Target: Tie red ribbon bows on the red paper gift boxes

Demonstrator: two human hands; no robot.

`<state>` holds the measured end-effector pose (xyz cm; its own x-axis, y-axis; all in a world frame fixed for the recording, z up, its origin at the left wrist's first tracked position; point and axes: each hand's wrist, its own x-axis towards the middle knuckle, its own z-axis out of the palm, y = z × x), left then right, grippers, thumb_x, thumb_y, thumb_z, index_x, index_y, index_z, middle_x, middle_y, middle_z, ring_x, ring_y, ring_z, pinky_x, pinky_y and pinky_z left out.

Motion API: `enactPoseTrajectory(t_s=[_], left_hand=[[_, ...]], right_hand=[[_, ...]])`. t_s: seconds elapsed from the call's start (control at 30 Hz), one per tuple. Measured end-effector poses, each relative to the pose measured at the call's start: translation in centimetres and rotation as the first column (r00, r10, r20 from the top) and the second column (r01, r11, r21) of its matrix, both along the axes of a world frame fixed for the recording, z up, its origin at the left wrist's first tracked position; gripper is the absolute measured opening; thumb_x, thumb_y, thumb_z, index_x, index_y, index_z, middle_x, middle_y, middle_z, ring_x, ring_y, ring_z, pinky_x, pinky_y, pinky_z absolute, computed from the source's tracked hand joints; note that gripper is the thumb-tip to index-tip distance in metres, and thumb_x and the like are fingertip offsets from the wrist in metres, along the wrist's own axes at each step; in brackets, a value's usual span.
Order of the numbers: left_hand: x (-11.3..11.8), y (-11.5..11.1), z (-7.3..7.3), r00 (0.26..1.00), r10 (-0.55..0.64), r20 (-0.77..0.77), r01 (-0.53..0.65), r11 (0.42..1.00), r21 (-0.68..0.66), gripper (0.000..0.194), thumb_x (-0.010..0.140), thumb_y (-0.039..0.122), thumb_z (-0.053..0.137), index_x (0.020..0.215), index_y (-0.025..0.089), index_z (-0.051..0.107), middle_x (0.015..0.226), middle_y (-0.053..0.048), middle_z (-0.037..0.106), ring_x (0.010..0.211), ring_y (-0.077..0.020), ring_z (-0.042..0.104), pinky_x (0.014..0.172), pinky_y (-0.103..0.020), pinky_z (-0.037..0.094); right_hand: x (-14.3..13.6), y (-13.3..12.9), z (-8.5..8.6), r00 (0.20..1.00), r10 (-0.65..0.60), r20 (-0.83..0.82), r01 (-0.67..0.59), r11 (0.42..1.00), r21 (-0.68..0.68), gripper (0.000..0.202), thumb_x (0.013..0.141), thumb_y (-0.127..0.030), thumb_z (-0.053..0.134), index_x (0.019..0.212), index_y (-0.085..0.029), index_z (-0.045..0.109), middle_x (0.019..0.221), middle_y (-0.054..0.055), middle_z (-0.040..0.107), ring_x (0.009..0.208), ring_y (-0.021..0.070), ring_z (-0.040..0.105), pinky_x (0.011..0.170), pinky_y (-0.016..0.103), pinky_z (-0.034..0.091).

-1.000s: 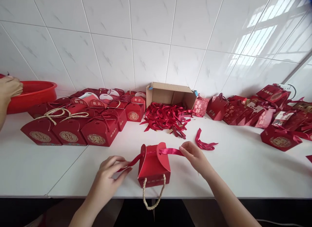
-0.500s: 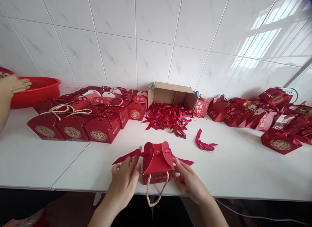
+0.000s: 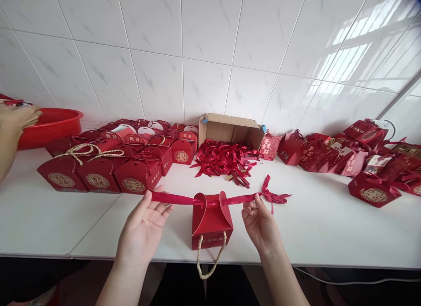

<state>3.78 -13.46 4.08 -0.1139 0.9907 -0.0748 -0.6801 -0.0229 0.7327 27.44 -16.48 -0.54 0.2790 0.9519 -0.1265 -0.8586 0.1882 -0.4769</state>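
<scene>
A red gift box point(image 3: 212, 222) stands near the table's front edge, its cream rope handle point(image 3: 207, 274) hanging over the edge towards me. A red ribbon point(image 3: 177, 198) passes through the holes in the box's top flaps and stretches out to both sides. My left hand point(image 3: 141, 231), palm up, pinches the ribbon's left end between thumb and fingers. On the other side my right hand point(image 3: 263, 225) pinches the right part of the ribbon, with a short tail hanging below. Neither hand touches the box.
Behind lies a pile of red ribbons point(image 3: 226, 159) spilling from a cardboard box point(image 3: 230, 122). Loose ribbon point(image 3: 276, 196) rests right of centre. Red boxes point(image 3: 133, 179) stand left, more boxes point(image 3: 373, 194) right. Another person's hand point(image 3: 16, 119) is by a red basin point(image 3: 55, 126).
Both my hands have moved outward from the box's sides and now hold the ribbon, which is lifted and pulled nearly straight. The other person's hand has shifted slightly.
</scene>
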Motion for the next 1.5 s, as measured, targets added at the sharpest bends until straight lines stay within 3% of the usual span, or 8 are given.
enactPoseTrajectory(t_s=[0.4, 0.67, 0.83, 0.97, 1.13, 1.27, 1.4, 1.5], left_hand=[[-0.6, 0.3, 2.4, 0.966, 0.121, -0.23, -0.035, 0.937, 0.347, 0.008, 0.075, 0.023, 0.074, 0.083, 0.02, 0.074, 0.085, 0.001, 0.073, 0.083, -0.0158, 0.065, 0.073, -0.027, 0.053], [1.9, 1.4, 7.1, 0.741, 0.204, -0.64, 0.269, 0.783, 0.561, 0.017, 0.079, 0.033, 0.07, 0.093, 0.024, 0.075, 0.094, -0.002, 0.075, 0.095, -0.0194, 0.067, 0.089, -0.031, 0.052], [4.1, 2.1, 8.7, 0.635, 0.306, -0.71, 0.424, 0.63, 0.65, 0.009, 0.081, 0.027, 0.068, 0.085, 0.022, 0.074, 0.085, -0.001, 0.073, 0.08, -0.0161, 0.067, 0.075, -0.028, 0.055], [4.5, 3.0, 9.3, 0.461, 0.532, -0.711, 0.499, 0.507, 0.703, 0.013, 0.083, 0.026, 0.064, 0.089, 0.022, 0.075, 0.111, -0.005, 0.069, 0.101, -0.0202, 0.063, 0.084, -0.031, 0.054], [4.3, 3.7, 9.6, 0.326, 0.624, -0.71, 0.567, 0.472, 0.675, 0.019, 0.084, 0.024, 0.063, 0.099, 0.024, 0.073, 0.098, -0.003, 0.074, 0.09, -0.0181, 0.068, 0.076, -0.028, 0.056], [4.3, 3.8, 9.6, 0.229, 0.744, -0.627, 0.532, 0.444, 0.721, 0.022, 0.081, 0.026, 0.067, 0.102, 0.019, 0.07, 0.094, -0.004, 0.075, 0.079, -0.0168, 0.07, 0.066, -0.025, 0.057], [4.2, 3.3, 9.1, 0.102, 0.921, -0.376, 0.548, 0.263, 0.794, 0.031, 0.085, 0.024, 0.063, 0.114, 0.013, 0.062, 0.098, -0.009, 0.075, 0.081, -0.0196, 0.071, 0.073, -0.03, 0.059], [3.9, 2.0, 8.2, 0.12, 0.966, -0.229, 0.571, 0.122, 0.812, 0.042, 0.085, 0.019, 0.062, 0.127, 0.016, 0.055, 0.11, -0.01, 0.072, 0.095, -0.0231, 0.07, 0.082, -0.033, 0.059]], right_hand=[[1.7, 0.1, 5.1, 0.879, -0.213, 0.426, 0.173, 0.976, 0.13, 0.015, 0.067, -0.029, 0.081, 0.072, -0.022, 0.069, 0.077, -0.002, 0.068, 0.07, 0.0111, 0.062, 0.064, 0.024, 0.053], [0.8, 2.0, 11.3, 0.668, -0.024, 0.744, -0.216, 0.95, 0.225, 0.022, 0.078, -0.04, 0.069, 0.074, -0.018, 0.067, 0.073, 0.003, 0.068, 0.068, 0.016, 0.064, 0.054, 0.026, 0.047], [-1.1, 3.6, 12.5, 0.524, 0.116, 0.844, -0.314, 0.947, 0.065, 0.025, 0.073, -0.039, 0.073, 0.069, -0.016, 0.064, 0.059, -0.001, 0.062, 0.045, 0.01, 0.057, 0.046, 0.023, 0.041], [-1.6, 3.7, 13.1, 0.376, 0.168, 0.911, -0.483, 0.875, 0.038, 0.024, 0.077, -0.034, 0.067, 0.065, -0.014, 0.064, 0.06, 0.0, 0.062, 0.04, 0.0066, 0.049, 0.043, 0.023, 0.035], [-1.3, 3.2, 13.5, 0.402, 0.21, 0.891, -0.655, 0.746, 0.119, 0.025, 0.084, -0.033, 0.055, 0.073, -0.014, 0.065, 0.07, 0.003, 0.062, 0.05, 0.0077, 0.046, 0.049, 0.024, 0.037], [-1.9, 3.1, 13.2, 0.344, 0.124, 0.931, -0.606, 0.786, 0.12, 0.02, 0.075, -0.035, 0.071, 0.083, -0.017, 0.065, 0.071, -0.001, 0.062, 0.051, 0.0076, 0.048, 0.051, 0.024, 0.039], [-2.3, 3.6, 12.7, 0.458, 0.174, 0.872, -0.537, 0.836, 0.115, 0.038, 0.082, -0.051, 0.061, 0.068, -0.016, 0.062, 0.063, 0.0, 0.059, 0.05, 0.0076, 0.049, 0.051, 0.024, 0.041], [-1.9, 4.0, 12.5, 0.593, 0.277, 0.756, -0.545, 0.829, 0.124, 0.032, 0.08, -0.046, 0.067, 0.069, -0.016, 0.063, 0.063, -0.002, 0.059, 0.052, 0.0068, 0.05, 0.055, 0.021, 0.044]])
